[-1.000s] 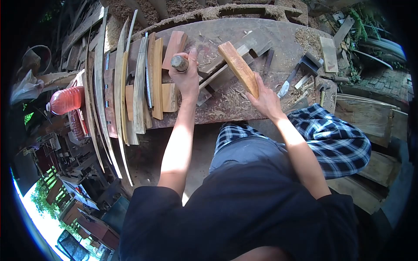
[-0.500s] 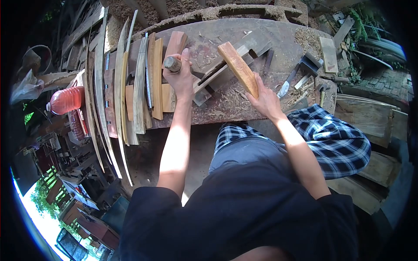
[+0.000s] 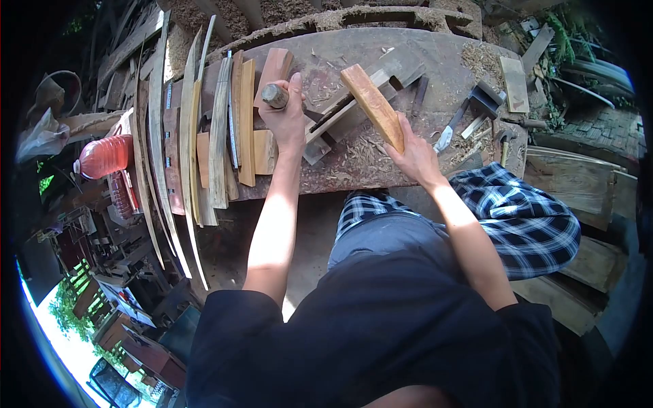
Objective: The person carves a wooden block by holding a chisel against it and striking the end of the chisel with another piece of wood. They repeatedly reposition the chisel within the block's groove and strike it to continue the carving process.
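My left hand (image 3: 286, 122) is closed around a chisel (image 3: 274, 96), whose round handle end faces up. Its dark blade shows past my fingers, near the left end of a slotted piece of wood (image 3: 381, 75) lying on the bench. In my right hand (image 3: 413, 155) is a rectangular wooden block (image 3: 371, 102), gripped at its near end and raised over the slotted wood. The block hides part of that piece. Wood chips (image 3: 357, 160) are scattered beside it, and a reddish block (image 3: 275, 68) lies just beyond my left hand.
Long wooden strips (image 3: 218, 136) cover the bench's left side. A bottle of pink liquid (image 3: 105, 156) stands further left. On the right of the bench (image 3: 326, 54) are a dark metal-headed tool (image 3: 484, 100), a hammer (image 3: 504, 146) and a short board (image 3: 513, 85).
My left hand has shifted slightly to the right with the chisel. The right hand and the wooden block have hardly moved.
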A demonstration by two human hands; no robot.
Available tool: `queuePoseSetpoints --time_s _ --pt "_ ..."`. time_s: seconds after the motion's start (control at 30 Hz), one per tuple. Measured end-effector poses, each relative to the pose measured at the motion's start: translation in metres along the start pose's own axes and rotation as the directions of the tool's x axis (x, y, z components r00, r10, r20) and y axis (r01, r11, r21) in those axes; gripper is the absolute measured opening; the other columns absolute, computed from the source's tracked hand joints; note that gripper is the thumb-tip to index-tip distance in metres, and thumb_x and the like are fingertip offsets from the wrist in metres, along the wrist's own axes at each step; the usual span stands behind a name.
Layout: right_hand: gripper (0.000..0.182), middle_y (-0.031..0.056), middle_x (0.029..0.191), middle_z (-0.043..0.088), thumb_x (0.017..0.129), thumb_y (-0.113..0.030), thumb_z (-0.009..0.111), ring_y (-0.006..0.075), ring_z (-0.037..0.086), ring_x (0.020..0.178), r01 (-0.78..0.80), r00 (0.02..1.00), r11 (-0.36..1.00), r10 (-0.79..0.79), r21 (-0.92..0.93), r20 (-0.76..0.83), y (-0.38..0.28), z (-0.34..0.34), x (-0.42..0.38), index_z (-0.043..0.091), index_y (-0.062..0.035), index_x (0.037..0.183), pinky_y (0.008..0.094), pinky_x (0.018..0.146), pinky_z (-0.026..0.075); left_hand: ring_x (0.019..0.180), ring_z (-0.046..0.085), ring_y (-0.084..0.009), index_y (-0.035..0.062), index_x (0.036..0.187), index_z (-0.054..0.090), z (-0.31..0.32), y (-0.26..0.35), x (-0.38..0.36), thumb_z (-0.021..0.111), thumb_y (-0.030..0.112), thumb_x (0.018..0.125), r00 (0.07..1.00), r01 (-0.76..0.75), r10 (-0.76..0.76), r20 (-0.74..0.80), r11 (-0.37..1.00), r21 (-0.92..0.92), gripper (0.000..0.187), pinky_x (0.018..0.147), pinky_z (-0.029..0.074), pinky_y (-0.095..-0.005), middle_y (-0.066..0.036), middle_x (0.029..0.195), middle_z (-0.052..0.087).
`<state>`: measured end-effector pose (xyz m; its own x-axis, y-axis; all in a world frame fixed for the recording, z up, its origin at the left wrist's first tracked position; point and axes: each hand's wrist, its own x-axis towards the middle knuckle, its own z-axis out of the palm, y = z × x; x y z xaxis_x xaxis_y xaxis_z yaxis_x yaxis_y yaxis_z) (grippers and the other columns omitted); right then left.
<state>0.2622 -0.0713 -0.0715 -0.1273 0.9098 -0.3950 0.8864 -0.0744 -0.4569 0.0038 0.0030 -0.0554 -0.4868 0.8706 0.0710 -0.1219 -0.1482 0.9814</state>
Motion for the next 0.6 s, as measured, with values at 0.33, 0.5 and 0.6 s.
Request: queuePoseSetpoints --time_s 0.33,0.5,0.6 --pt "0.086 0.0314 0.1 0.07 0.091 -0.045 0.062 0.0489 0.069 0.092 -0.001 1.0 1.0 0.001 0.006 -0.001 0.0011 0.0011 0.0005 0.017 -0.0188 0.159 0.0545 0.084 0.056 0.065 0.058 -0.0062 0.0097 0.081 0.059 0.0032 0.0005 -0.002 0.077 0.013 0.092 1.0 0.006 -0.006 0.007 1.0 0.015 0.022 0.063 0.047 -0.0224 0.002 0.069 0.061" --pt "0.086 0.0313 0.1 0.07 0.09 -0.044 0.063 0.049 0.069 0.093 0.001 1.0 1.0 -0.001 0.014 -0.004 -0.0008 -0.0016 -0.001 0.017 -0.0193 0.159 0.0549 0.084 0.056 0.064 0.058 -0.0063 0.0097 0.081 0.059 0.0034 -0.0001 -0.0016 0.078 0.014 0.092 1.0 -0.021 0.021 0.017 1.0 0.02 0.022 0.064 0.047 -0.0227 0.002 0.07 0.06" --pt "0.086 0.0314 0.1 0.07 0.09 -0.044 0.063 0.0491 0.069 0.093 0.009 1.0 1.0 -0.009 0.016 -0.009 0.0012 0.0009 0.0003 0.018 -0.0193 0.159 0.0552 0.084 0.056 0.064 0.058 -0.0063 0.0098 0.081 0.059 0.0029 0.0021 -0.0002 0.078 0.015 0.092 1.0 0.005 -0.005 -0.001 1.0 0.0 0.023 0.064 0.048 -0.0229 0.002 0.07 0.06"
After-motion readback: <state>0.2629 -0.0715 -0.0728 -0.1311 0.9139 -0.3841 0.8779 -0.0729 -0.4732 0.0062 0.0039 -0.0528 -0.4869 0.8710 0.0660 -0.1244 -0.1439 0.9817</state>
